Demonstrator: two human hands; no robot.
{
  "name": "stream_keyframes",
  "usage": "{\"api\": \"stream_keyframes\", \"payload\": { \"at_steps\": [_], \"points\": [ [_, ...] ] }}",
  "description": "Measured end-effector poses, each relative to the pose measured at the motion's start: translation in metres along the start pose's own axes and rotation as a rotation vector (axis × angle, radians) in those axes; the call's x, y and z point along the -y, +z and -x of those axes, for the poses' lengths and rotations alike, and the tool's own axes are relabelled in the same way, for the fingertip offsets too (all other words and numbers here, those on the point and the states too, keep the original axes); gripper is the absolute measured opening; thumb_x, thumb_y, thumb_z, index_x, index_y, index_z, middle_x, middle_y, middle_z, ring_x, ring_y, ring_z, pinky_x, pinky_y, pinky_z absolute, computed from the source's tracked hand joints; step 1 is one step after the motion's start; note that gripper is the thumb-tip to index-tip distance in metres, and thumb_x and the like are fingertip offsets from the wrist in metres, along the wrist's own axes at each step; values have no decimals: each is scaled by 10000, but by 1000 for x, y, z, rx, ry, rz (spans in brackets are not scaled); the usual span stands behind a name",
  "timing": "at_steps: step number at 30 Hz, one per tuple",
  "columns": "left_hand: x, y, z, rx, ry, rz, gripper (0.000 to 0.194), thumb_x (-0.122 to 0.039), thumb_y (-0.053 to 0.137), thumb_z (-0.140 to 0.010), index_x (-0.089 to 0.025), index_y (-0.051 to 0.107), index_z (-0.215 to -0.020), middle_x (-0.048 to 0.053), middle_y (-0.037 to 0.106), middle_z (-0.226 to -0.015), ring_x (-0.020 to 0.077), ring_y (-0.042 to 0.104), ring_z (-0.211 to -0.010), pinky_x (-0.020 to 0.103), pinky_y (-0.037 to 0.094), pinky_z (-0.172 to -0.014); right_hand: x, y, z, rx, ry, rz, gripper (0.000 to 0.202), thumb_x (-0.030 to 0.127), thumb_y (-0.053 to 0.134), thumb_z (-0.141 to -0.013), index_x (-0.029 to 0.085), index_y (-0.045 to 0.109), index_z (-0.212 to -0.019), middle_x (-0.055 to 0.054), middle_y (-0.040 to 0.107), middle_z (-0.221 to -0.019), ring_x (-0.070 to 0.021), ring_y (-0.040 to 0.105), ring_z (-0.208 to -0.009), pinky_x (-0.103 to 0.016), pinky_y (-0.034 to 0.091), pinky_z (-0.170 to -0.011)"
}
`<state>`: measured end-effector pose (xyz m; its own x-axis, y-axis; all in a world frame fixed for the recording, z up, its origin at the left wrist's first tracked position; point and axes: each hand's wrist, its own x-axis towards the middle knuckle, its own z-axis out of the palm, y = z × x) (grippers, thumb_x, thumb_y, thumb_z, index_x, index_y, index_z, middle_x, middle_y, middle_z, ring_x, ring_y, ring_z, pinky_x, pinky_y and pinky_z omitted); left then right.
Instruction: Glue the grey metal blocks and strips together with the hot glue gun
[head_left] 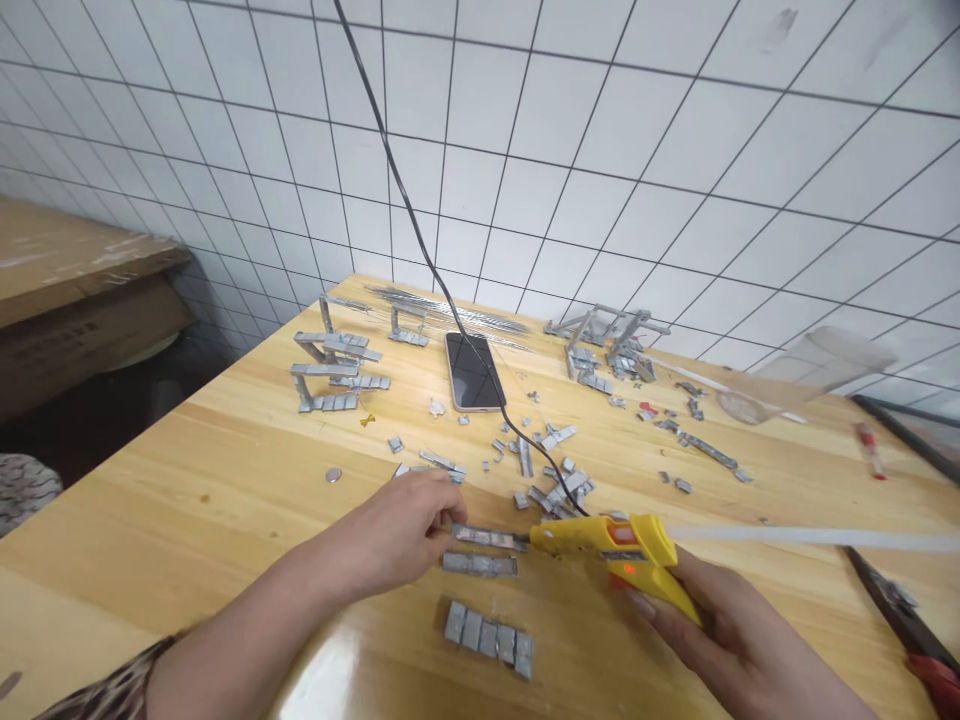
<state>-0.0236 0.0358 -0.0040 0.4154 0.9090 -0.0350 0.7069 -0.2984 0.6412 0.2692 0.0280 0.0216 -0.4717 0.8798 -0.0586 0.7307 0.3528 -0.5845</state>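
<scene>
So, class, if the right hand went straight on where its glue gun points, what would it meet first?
Probably the gray strip at the nozzle; whether they touch is unclear.

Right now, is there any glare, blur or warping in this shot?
In the head view, white glare on the wooden table beside the left forearm; in the head view, wall tiles slant and stretch, likely wide-angle distortion; in the head view, the red-and-white item at right looks soft, the yellow glue gun clearer.
</scene>
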Motion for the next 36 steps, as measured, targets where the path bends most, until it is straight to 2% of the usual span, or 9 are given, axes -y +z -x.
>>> {"api": "stream_keyframes", "payload": {
  "at_steps": [7,11,14,18,23,28,32,36],
  "points": [
    [1,1,0,3,-3,-23,248,-19,456,-684,-193,607,-775,-5,535,-774,145,525,-721,234,386,-626,9,12,-2,-57,63,-136,188,380,516,-846,231,630,-830,-7,673,-687,-201,620,-624,-243,514,-556],
    [1,-2,1,4,-10,47,162,-75,496,-725,-190,608,-749,-4,548,-792,146,536,-739,240,403,-645,13,14,-2,-149,127,-253,193,397,570,-801,219,629,-752,22,602,-587,-161,526,-517,-220,437,-457],
    [1,-6,0,22,-89,258,89,-166,546,-761,-176,620,-809,0,593,-771,142,559,-692,248,430,-620,11,12,1,-236,208,-358,286,467,597,-777,212,582,-647,44,494,-501,-134,433,-453,-218,364,-408],
    [-1,-12,-1,-11,-180,715,176,-250,635,-749,-151,620,-893,28,674,-798,160,619,-759,286,474,-703,2,11,4,-282,229,-549,382,530,570,-805,217,493,-599,48,462,-477,-132,405,-466,-247,327,-459],
    [-4,-23,-2,-140,-222,1154,233,-211,745,-678,-133,650,-876,45,723,-787,157,668,-752,268,499,-730,-1,10,4,-273,166,-805,375,476,603,-815,211,442,-604,43,459,-491,-124,384,-481,-262,284,-479],
    [-1,-31,-1,-225,-209,1539,183,-77,685,-708,-117,668,-886,65,731,-779,147,692,-729,219,550,-693,-2,12,0,-258,130,-904,363,468,630,-804,196,490,-607,38,471,-476,-118,385,-471,-271,271,-479],
    [4,-33,-2,-255,-257,1756,205,6,557,-747,-102,662,-886,68,723,-750,144,700,-689,221,579,-663,-4,16,-2,-226,126,-902,349,481,635,-799,186,531,-643,41,479,-469,-108,381,-461,-264,255,-473],
    [10,-34,-4,-311,-361,1707,209,8,485,-781,-104,652,-834,48,699,-704,86,674,-616,140,550,-605,-4,19,-3,-201,122,-884,329,485,630,-801,172,582,-713,43,479,-471,-100,369,-454,-259,231,-465]
  ]
}}
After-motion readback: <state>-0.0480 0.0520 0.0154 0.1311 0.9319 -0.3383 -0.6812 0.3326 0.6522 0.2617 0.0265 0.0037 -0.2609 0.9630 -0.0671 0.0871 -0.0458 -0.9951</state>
